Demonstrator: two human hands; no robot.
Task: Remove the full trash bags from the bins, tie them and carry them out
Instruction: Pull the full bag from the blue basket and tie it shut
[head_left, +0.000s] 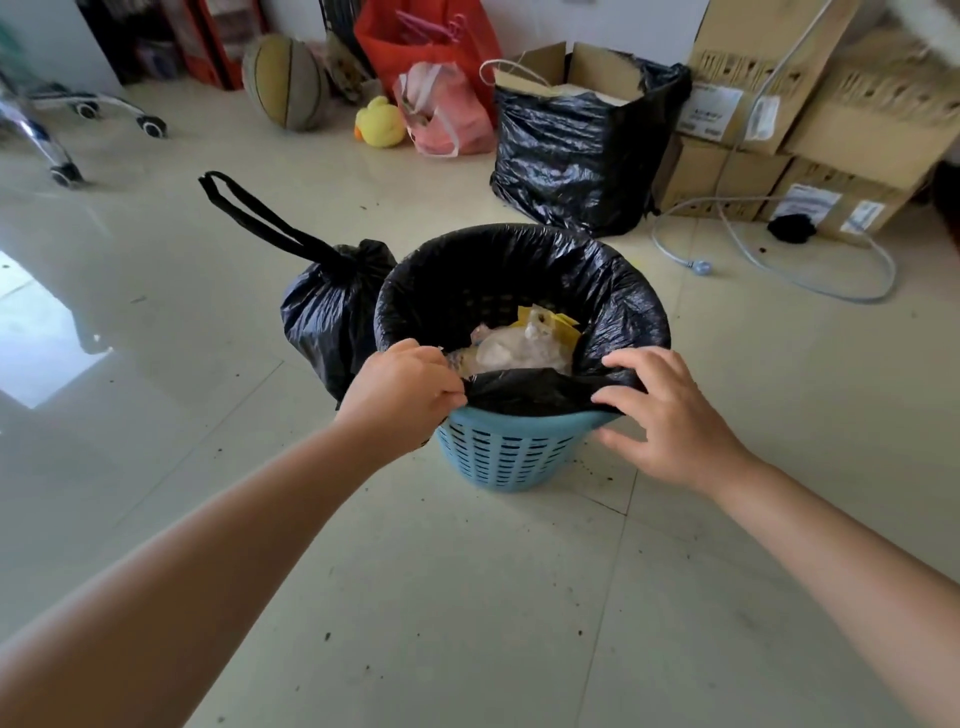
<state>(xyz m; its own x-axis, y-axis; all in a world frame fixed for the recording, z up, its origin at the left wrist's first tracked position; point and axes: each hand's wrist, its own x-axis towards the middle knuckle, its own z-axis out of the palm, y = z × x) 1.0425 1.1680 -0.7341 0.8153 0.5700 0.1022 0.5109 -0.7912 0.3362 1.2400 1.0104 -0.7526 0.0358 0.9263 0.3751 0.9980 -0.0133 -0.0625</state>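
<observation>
A blue slatted bin (506, 457) stands on the tiled floor, lined with a black trash bag (613, 306) folded over its rim. Clear plastic and yellow wrappers (524, 338) lie inside. My left hand (402, 397) is closed on the bag's near edge, which is pulled off the rim there. My right hand (670, 415) rests on the bag's edge at the near right, fingers spread. A tied black trash bag (327, 317) with a long drawstring loop sits just left of the bin, touching it.
Behind the bin stands a cardboard box lined with a black bag (576, 156). Stacked cartons (810, 130) and a grey cable (779, 270) are at the right. A pink bag (447, 114), yellow duck toy (379, 124), basketball (285, 83) and chair wheels (78, 109) lie beyond.
</observation>
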